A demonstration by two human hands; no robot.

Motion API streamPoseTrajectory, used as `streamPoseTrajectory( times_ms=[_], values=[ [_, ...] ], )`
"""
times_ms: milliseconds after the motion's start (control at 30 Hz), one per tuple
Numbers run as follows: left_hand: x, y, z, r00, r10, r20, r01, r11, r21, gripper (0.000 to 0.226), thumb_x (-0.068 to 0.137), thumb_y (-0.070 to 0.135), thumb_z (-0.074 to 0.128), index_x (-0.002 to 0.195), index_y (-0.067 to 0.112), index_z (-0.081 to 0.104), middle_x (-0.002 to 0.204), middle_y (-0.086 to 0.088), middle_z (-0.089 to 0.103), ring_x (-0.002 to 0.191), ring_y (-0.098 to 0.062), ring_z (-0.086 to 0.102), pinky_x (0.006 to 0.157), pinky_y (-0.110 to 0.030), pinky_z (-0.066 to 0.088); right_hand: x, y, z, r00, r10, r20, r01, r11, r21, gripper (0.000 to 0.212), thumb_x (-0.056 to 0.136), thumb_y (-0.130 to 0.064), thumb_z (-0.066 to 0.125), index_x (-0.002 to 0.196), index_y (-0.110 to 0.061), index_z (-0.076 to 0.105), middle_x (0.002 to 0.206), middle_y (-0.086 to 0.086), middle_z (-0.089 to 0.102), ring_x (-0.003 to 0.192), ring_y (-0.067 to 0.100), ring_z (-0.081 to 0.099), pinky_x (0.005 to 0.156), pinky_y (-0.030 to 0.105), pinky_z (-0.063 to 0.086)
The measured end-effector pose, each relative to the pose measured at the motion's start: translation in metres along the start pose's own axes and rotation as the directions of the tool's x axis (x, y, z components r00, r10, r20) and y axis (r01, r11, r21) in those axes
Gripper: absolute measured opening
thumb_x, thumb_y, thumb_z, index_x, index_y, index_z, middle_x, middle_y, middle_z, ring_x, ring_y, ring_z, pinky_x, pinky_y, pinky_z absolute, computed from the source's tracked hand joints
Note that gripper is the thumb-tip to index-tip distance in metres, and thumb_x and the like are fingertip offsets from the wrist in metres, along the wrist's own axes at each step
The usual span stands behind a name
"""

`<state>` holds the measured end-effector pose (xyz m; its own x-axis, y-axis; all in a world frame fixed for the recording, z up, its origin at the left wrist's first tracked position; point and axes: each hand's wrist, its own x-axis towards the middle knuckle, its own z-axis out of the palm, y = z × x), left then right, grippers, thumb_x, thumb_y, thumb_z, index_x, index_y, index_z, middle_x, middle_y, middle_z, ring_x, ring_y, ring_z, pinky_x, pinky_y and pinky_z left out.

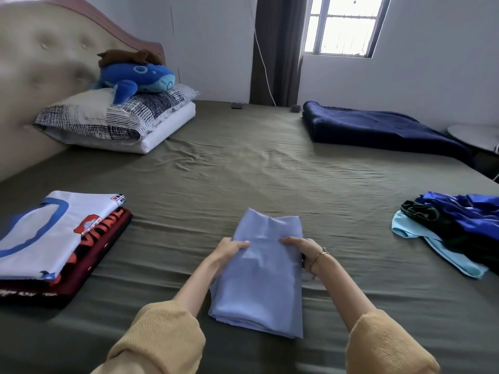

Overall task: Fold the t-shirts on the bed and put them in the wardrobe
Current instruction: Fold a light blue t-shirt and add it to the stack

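Fingers of both hands curl over the side edges of a pale blue-lilac cotton t-shirt [259, 276], folded into a long narrow rectangle. The left hand [229, 251] pinches the left edge with the thumb on top of the cloth; the right hand [299, 248], wearing a thin gold bracelet [321, 253] at the wrist, pinches the right edge about level with it. Each grip is pressed onto the fabric near the middle of its length. Mustard knitted sleeves [162, 338] cover both forearms.

The t-shirt lies flat on the olive-green bed sheet [243, 168], near the front edge of the bed, its far end pointing toward the window.

To the left, well apart, sits a stack of folded t-shirts [59, 247]: a white one with blue print on top, a dark red and black one with orange lettering beneath. To the right, also well apart, lies a heap of unfolded clothes [453, 230] in shiny royal blue, dark green and light turquoise.

Farther back on the left, a blue plush whale [137, 78] rests on a patterned grey-and-white pillow [116, 117] stacked over a white one, against the beige tufted headboard [40, 63]. A folded navy blanket [378, 128] lies at the far right of the bed. A brown curtain [278, 49] hangs beside the barred window [345, 22].

Nothing lies between the hands and either pile.
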<state>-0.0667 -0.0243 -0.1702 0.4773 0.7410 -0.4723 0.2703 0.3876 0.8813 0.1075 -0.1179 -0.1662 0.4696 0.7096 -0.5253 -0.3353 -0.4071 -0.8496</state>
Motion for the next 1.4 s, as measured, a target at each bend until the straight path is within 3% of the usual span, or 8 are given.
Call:
streamPoseTrajectory(
  times_ms=[333,500,600,800,967,1133,1267,1400],
  values=[
    [0.003,0.078,0.004,0.838,0.54,-0.079,-0.531,0.84,0.111,0.027,0.073,0.023,0.058,0.099,0.029,0.06,0.107,-0.006,0.066,0.096,-0.024,0.064,0.089,-0.041,0.051,-0.026,-0.081,-0.002,0.813,-0.582,-0.024,0.581,0.808,0.097,0.027,0.067,0.006,0.075,0.079,-0.015,0.063,0.063,-0.014,0.067,0.061,0.003,0.059,0.058,0.015,0.05],
    [-0.007,0.09,0.014,0.709,0.684,-0.171,-0.672,0.729,0.129,0.021,0.067,0.034,0.05,0.061,0.03,0.07,0.054,0.018,0.061,0.055,0.009,0.049,0.057,-0.015,0.04,-0.052,-0.079,-0.011,0.668,-0.739,0.082,0.736,0.673,0.075,0.031,0.06,-0.005,0.072,0.089,-0.013,0.066,0.066,-0.015,0.07,0.065,-0.004,0.063,0.063,0.017,0.052],
    [0.006,0.039,0.004,0.8,0.559,-0.217,-0.53,0.828,0.183,0.029,0.095,-0.004,0.039,0.081,0.008,0.062,0.065,0.007,0.067,0.055,0.003,0.058,0.054,-0.009,0.047,-0.056,-0.044,-0.022,0.638,-0.73,0.245,0.754,0.656,-0.007,0.033,0.061,-0.014,0.077,0.092,-0.022,0.072,0.073,-0.015,0.071,0.072,-0.004,0.064,0.065,0.015,0.052],
    [-0.016,-0.082,-0.002,0.88,0.412,-0.236,-0.337,0.892,0.301,0.026,0.09,-0.01,0.046,0.092,0.003,0.069,0.083,0.002,0.066,0.07,0.003,0.063,0.067,-0.015,0.05,-0.042,0.067,-0.053,0.794,-0.423,0.437,0.602,0.641,-0.475,0.046,0.067,0.015,0.055,0.074,-0.028,0.07,0.097,-0.01,0.072,0.112,-0.011,0.051,0.095,0.013,0.043],
    [-0.037,-0.073,-0.009,0.889,0.402,-0.218,-0.364,0.911,0.194,0.036,0.086,-0.017,0.042,0.081,0.012,0.063,0.081,0.004,0.064,0.082,-0.017,0.058,0.066,-0.007,0.043,-0.06,0.071,-0.053,0.857,-0.45,0.252,0.508,0.819,-0.267,0.042,0.058,0.014,0.034,0.069,-0.007,0.068,0.084,-0.002,0.074,0.101,0.002,0.063,0.081,0.012,0.047],
    [-0.041,-0.061,0.007,0.934,0.272,-0.233,-0.195,0.932,0.305,0.02,0.092,0.026,0.058,0.104,0.01,0.061,0.1,-0.003,0.061,0.095,-0.018,0.054,0.075,-0.025,0.035,-0.059,0.07,-0.04,0.945,-0.236,-0.228,0.259,0.963,0.078,0.013,0.085,0.005,0.057,0.091,-0.006,0.051,0.085,0.008,0.057,0.072,0.016,0.053,0.057,0.024,0.046],
    [-0.042,-0.058,0.017,0.963,0.177,-0.203,-0.069,0.891,0.449,0.031,0.091,0.026,0.058,0.108,-0.001,0.058,0.112,-0.016,0.061,0.107,-0.029,0.056,0.078,-0.032,0.039,-0.059,0.071,-0.037,0.964,-0.174,-0.199,0.166,0.984,-0.056,0.047,0.08,-0.005,0.071,0.118,-0.009,0.042,0.101,0.008,0.052,0.092,0.021,0.054,0.057,0.025,0.049],
    [-0.044,-0.06,0.007,0.989,0.093,-0.115,-0.022,0.862,0.507,0.025,0.092,0.021,0.055,0.07,0.011,0.049,0.089,-0.015,0.056,0.082,-0.021,0.05,0.066,-0.03,0.033,-0.062,0.071,-0.04,0.989,-0.116,-0.091,0.088,0.96,-0.266,0.045,0.078,0.003,0.07,0.119,0.0,0.051,0.098,0.013,0.06,0.077,0.019,0.057,0.047,0.019,0.046]
  ],
)
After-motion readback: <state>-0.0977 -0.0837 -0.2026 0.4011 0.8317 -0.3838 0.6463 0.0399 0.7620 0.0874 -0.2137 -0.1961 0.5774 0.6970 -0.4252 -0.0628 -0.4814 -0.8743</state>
